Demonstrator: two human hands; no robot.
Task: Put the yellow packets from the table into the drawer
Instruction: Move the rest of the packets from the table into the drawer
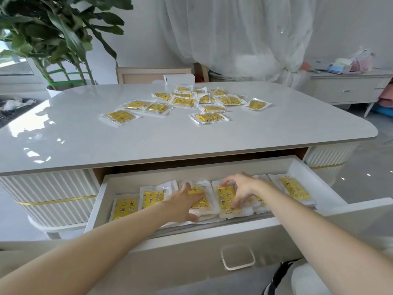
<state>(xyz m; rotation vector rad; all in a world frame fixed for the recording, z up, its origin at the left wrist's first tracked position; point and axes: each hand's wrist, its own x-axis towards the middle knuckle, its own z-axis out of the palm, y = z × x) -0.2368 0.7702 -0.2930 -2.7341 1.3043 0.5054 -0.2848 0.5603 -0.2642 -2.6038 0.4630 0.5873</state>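
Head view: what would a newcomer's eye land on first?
The left hand and right hand are in the open drawer, touching a row of packets. Loose packets lie scattered on the far half of the table.

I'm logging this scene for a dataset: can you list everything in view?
Table packets: about fifteen, yellow, scattered on tabletop.
Drawer packets: at least six, yellow, overlapping in drawer.
Table: one, white, centre.
Drawer: one, white, open under tabletop.
Box: one, white, table's far edge.
Plant: one, green, back left.
Curtain: white, behind table.
Sideboard: one, white, back right.
Left hand: flat on a drawer packet.
Right hand: arched, fingertips on a drawer packet.
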